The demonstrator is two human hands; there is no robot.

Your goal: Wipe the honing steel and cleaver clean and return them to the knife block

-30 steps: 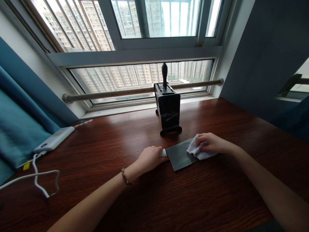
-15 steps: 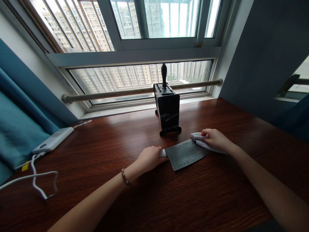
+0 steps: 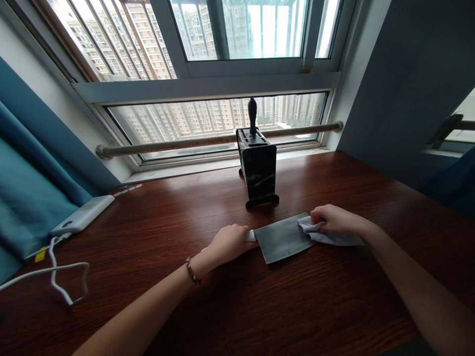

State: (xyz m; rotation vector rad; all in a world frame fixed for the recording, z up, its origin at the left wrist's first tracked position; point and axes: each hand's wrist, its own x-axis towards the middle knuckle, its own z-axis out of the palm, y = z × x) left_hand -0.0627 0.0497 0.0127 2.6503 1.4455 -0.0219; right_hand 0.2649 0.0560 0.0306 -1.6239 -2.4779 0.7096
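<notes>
A cleaver point(image 3: 282, 240) with a wide grey blade lies nearly flat, low over the wooden table point(image 3: 178, 212). My left hand point(image 3: 230, 243) is closed around its handle, most of which the fingers hide; a pale collar shows where the blade begins. At the blade's far right end, my right hand point(image 3: 336, 220) pinches a white cloth point(image 3: 334, 239). The cloth rests against the blade's upper face and covers its right end, with a loose part trailing to the right under the hand.
A black knife block point(image 3: 260, 170) with one dark handle point(image 3: 252, 114) standing up from it is behind the cleaver. On the left lie a white power bank point(image 3: 83, 216) and its white cable point(image 3: 55, 277), by a blue curtain point(image 3: 33, 173). A window rail point(image 3: 178, 145) runs behind.
My right hand has slid the cloth a little toward me and to the right, from the blade's upper edge to its right end. My left hand keeps its hold, barely moved.
</notes>
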